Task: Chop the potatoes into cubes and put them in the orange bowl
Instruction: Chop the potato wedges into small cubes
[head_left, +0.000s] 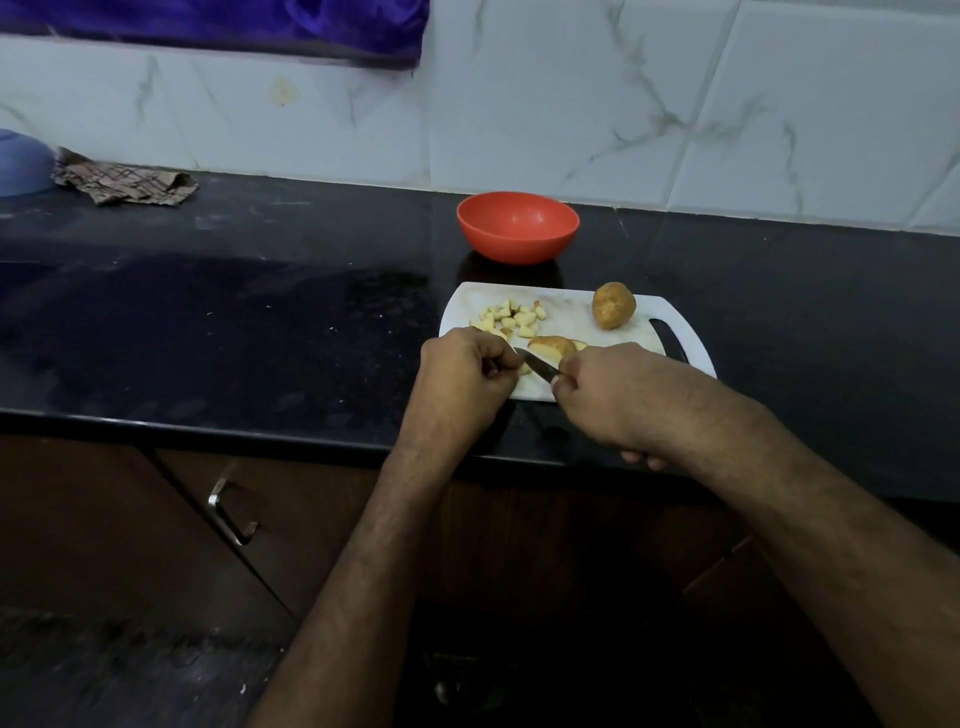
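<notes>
The black bench (260, 322) carries a white chopping board (571, 312) near its front edge, with the orange bowl (518, 226) just behind the board and, as far as can be seen, empty. On the board's far right lies a whole potato (613, 305), uncut. A pile of cubes (511, 318) sits at the far left of the board, and a cut potato piece (553, 345) lies in the middle, just beyond the two hands. The right hand (618, 395) is clenched round the handle of a knife (537, 365), whose blade points left toward the left hand (467, 371). The left hand is curled over a small piece of potato at the blade's tip; how firmly it pinches is hidden. The step in hand looks to be dicing, with nothing moved to the bowl yet. The next move likely calls for keeping the left fingers clear of the blade while pressing down through the held piece.
</notes>
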